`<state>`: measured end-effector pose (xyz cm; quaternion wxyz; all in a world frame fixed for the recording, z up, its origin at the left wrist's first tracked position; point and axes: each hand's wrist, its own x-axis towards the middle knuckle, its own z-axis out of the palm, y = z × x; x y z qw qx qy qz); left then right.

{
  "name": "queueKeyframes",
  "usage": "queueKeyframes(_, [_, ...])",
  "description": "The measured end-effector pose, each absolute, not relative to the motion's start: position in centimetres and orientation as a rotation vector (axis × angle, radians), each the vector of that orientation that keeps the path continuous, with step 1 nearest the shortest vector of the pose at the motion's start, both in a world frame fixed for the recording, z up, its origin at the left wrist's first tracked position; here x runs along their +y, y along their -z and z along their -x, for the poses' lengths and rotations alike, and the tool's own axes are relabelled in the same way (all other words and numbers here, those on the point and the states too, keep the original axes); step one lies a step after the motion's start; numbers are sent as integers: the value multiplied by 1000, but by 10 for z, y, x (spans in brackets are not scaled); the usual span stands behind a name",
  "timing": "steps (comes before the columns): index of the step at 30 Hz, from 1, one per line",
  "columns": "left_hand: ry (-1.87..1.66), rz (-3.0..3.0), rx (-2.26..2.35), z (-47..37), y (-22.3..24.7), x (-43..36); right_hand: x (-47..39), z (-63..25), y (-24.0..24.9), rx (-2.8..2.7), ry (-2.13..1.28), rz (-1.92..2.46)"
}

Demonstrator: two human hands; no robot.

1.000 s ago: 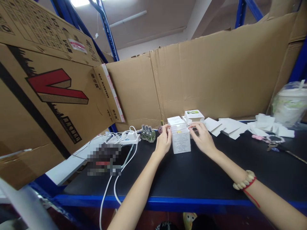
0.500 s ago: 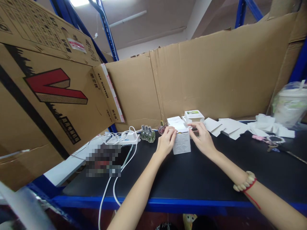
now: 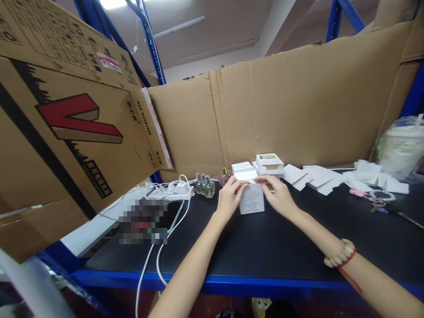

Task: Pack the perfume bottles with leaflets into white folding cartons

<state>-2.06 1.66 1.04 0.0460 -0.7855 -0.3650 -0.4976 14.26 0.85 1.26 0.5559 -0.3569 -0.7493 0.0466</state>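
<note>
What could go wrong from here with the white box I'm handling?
Your left hand and right hand are at the top edge of the white box; pressing too hard might crease it. Your left forearm could snag the white cable hanging near it. The glass bottles nearby might topple if bumped.

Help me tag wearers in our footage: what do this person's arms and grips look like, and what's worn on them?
The left arm and left grip are bare: no sleeve, glove or watch shows. The right arm has no visible sleeve either, but wears a bracelet of pale, chunky beads and, beside it, a red cord with a loose end. The right grip is ungloved.
</note>
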Motion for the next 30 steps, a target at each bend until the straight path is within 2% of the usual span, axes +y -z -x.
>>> queueKeyframes(4, [1504, 2361, -1030, 22, -8, 17, 8, -141, -14, -1687, -258, 855])
queueKeyframes(13, [1361, 2365, -1021, 19, -10, 16, 22, -145, -12, -1235, -871, 918])
queueKeyframes(22, [1373, 2381, -1057, 23, -8, 17, 10, -145, -24, -1247, -1158, 769])
queueKeyframes(30, [1480, 2252, -949, 20, -6, 19, 2, -138, -32, -1087, -1225, 823])
